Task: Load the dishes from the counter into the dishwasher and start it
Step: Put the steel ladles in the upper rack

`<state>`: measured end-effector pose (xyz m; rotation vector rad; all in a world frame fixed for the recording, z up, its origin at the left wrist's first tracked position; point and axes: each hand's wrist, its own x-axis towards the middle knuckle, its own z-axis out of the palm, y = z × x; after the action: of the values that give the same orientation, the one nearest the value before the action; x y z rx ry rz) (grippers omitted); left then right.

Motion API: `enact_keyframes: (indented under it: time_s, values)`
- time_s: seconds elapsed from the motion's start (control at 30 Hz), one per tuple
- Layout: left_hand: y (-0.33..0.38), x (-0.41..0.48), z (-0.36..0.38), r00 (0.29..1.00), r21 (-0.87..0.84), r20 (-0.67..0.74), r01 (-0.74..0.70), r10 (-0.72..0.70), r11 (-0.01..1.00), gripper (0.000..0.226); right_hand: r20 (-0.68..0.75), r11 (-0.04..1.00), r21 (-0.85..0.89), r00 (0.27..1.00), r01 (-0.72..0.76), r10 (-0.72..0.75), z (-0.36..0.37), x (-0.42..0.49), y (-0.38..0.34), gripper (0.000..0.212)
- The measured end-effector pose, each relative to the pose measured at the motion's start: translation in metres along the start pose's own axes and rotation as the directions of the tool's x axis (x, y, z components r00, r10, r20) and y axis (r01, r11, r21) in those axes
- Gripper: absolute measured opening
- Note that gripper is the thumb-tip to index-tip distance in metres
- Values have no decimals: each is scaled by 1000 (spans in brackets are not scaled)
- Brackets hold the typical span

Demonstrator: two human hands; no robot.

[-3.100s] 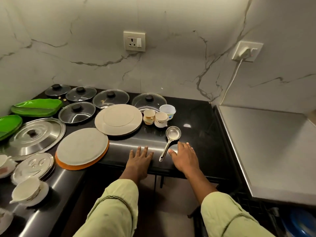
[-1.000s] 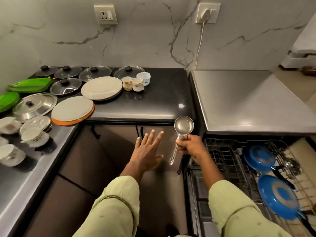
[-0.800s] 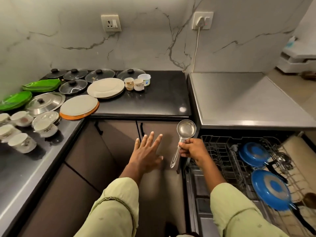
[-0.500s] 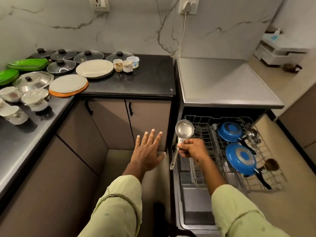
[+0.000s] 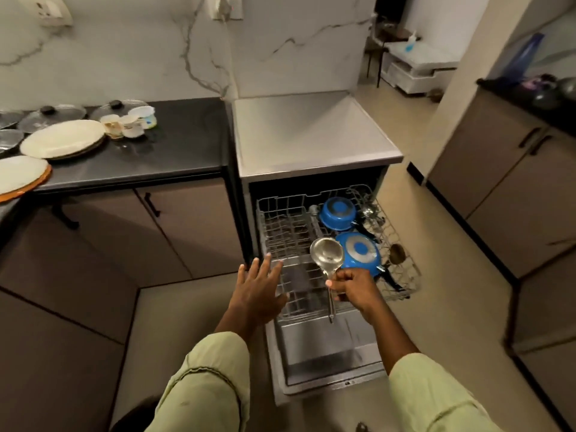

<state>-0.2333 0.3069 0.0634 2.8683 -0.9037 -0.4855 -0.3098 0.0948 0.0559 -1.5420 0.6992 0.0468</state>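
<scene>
KITCHEN: A person in pale green sleeves (image 5: pixel 212 378) stands over an open dishwasher (image 5: pixel 314 132), with its door dropped flat and its lower rack (image 5: pixel 280 227) pulled out. The right grip (image 5: pixel 353 286) is closed in a fist round the handle of one steel ladle (image 5: pixel 327 255). The ladle is held bowl up, with its hollow toward the camera and the handle end pointing down. It hangs over the front of the rack, and its bowl overlaps the nearer blue pan (image 5: pixel 361 254) in view. Whether the two touch cannot be told. The left grip (image 5: pixel 258 288) is open, with fingers straight and spread, and holds nothing above the rack's left front corner.

Two blue pans lie bottom-up in the right half of the rack, the farther one (image 5: pixel 338 213) behind the nearer. Steel utensils along the rack's right edge are too blurred to count.

On the black counter (image 5: pixel 180 151) to the left sit two cream plates (image 5: pixel 62 138), the nearer of them orange-rimmed. Three small cups (image 5: pixel 129 124) cluster just beside the farther plate. Behind them lie glass lids (image 5: pixel 51 115) with black knobs. Two show plainly, and others are cut by the frame's edge.
</scene>
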Motion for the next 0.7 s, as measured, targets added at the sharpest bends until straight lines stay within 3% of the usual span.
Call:
enact_keyframes:
  time_s: [0.17, 0.37, 0.7]
  values:
    - [106, 50, 18, 998, -14, 44, -46, 47, 999, 77, -22, 998, -59, 1000, 7, -8, -111, 11, 17, 18]
    - [192, 89, 44, 990, -32, 122, -74, 78, 997, 74, -92, 1000, -30, 996, 6, -9, -209, 33, 23, 9]
    - [195, 126, 60, 970, 5, 242, 23, -24, 1000, 74, -209, 995, 45, 975, 84, -73, -253, 73, 14, 10]
